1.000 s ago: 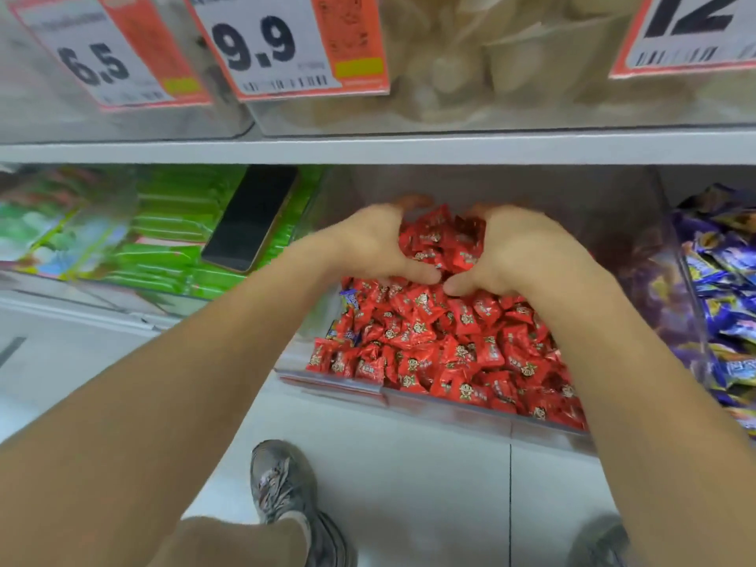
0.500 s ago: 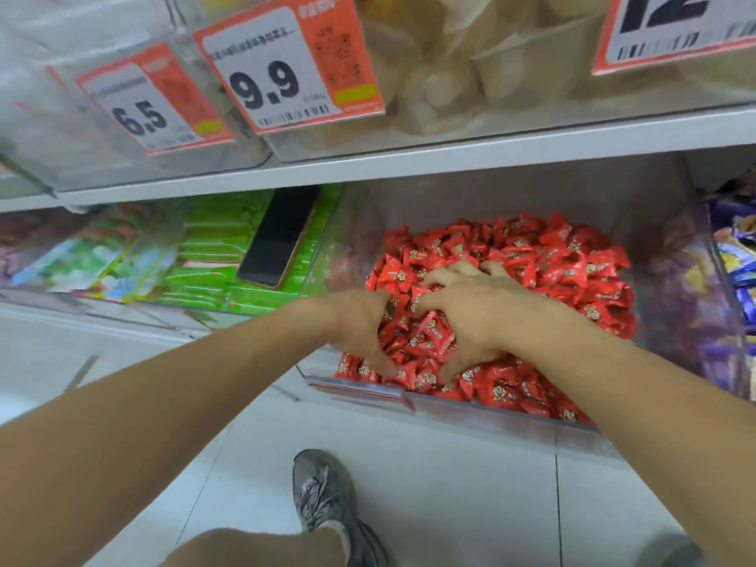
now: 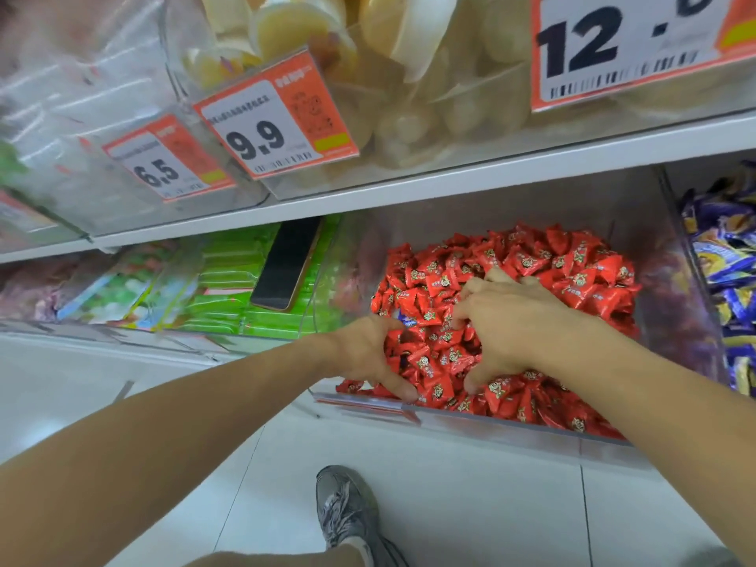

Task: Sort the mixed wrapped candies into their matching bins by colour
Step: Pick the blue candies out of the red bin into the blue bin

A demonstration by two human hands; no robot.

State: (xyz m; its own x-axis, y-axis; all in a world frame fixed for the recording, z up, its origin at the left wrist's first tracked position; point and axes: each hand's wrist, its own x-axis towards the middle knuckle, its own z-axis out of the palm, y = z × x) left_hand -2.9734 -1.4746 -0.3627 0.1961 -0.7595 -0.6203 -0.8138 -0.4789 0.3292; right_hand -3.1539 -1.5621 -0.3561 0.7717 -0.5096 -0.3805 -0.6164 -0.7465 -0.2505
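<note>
A clear bin (image 3: 675, 321) on the lower shelf holds a heap of red wrapped candies (image 3: 572, 276). Both my hands are in its front part. My left hand (image 3: 366, 354) is cupped against the heap's left side, its thumb lying along the front lip and its fingertips dug into the wrappers. My right hand (image 3: 507, 325) lies spread on top of the heap with its thumb pointing down toward the front. Between the two hands a clump of red candies is hemmed in. A blue-and-white wrapper (image 3: 409, 320) peeks out among the red ones just above my left hand.
To the right stands a bin of blue and purple candies (image 3: 728, 276). On the left, a dark phone (image 3: 288, 270) lies on green packets (image 3: 233, 276). Upper shelf bins (image 3: 409, 88) carry price tags (image 3: 274, 120) overhanging the lower row. My shoe (image 3: 347, 513) is on the white floor.
Both hands have drawn from the back of the red heap toward its front lip, raking candies along. My view has tilted up and closer, showing more of the upper shelf.
</note>
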